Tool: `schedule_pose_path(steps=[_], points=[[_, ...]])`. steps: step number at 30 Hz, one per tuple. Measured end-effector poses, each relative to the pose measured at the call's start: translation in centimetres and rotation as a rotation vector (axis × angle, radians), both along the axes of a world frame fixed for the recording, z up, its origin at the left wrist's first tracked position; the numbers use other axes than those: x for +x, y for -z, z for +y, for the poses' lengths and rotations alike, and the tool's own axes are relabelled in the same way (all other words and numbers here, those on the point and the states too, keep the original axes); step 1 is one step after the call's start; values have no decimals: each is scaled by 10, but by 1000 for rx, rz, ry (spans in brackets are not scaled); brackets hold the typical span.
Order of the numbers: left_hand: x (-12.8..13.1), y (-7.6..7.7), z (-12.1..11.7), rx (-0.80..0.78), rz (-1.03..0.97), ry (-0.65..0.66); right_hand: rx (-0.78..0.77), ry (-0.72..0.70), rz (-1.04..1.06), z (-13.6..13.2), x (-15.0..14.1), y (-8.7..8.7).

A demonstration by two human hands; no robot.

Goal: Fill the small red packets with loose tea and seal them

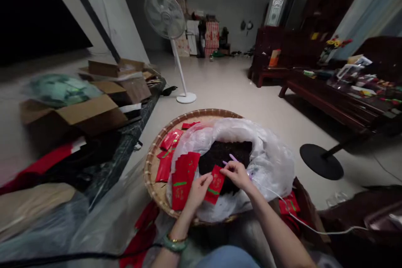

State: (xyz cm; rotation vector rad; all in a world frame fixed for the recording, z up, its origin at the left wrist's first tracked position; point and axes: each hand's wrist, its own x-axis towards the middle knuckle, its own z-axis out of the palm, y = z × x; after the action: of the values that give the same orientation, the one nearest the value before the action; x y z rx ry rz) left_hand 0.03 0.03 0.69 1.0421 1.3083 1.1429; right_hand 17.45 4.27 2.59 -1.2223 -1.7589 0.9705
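Observation:
Between my two hands is a small red packet (pixel 215 185) with gold marks and a green stripe. My left hand (pixel 198 190) pinches its left edge, while the fingers of my right hand (pixel 237 173) grip its upper right corner. A lilac two-pronged tool (pixel 233 158) sticks out by my right hand; its kind is unclear, and whether that hand holds it I cannot tell. Beneath is a white plastic bag (pixel 273 159), opened around dark loose material (pixel 209 157). A fanned stack of red packets (pixel 185 180) lies on the bag's left side, beside my left hand.
The bag sits in a round woven tray (pixel 150 171); more red packets (pixel 165 169) lie along its left side. Open cardboard boxes (pixel 91 113) stand at left, a white fan (pixel 186 98) ahead. On the right are a dark wooden table (pixel 326 102) and a round black base (pixel 320 162).

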Motion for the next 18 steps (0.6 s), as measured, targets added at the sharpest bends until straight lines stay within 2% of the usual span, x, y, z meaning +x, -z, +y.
schedule_pose_path(steps=[2, 5, 10, 15, 18], points=[[1, -5, 1, 43, -28, -14, -30, -76, 21, -3, -1, -2], [4, -11, 3, 82, -29, 1, -169, -168, 94, -7, -2, -5], [11, -15, 2, 45, -191, -106, -346, -217, 219, -17, -3, -6], [10, -9, 0, -26, -335, -66, -367, -197, 243, -21, -3, 1], [7, 2, 0, -37, -351, -114, -382, -83, 296, -13, -2, 0]])
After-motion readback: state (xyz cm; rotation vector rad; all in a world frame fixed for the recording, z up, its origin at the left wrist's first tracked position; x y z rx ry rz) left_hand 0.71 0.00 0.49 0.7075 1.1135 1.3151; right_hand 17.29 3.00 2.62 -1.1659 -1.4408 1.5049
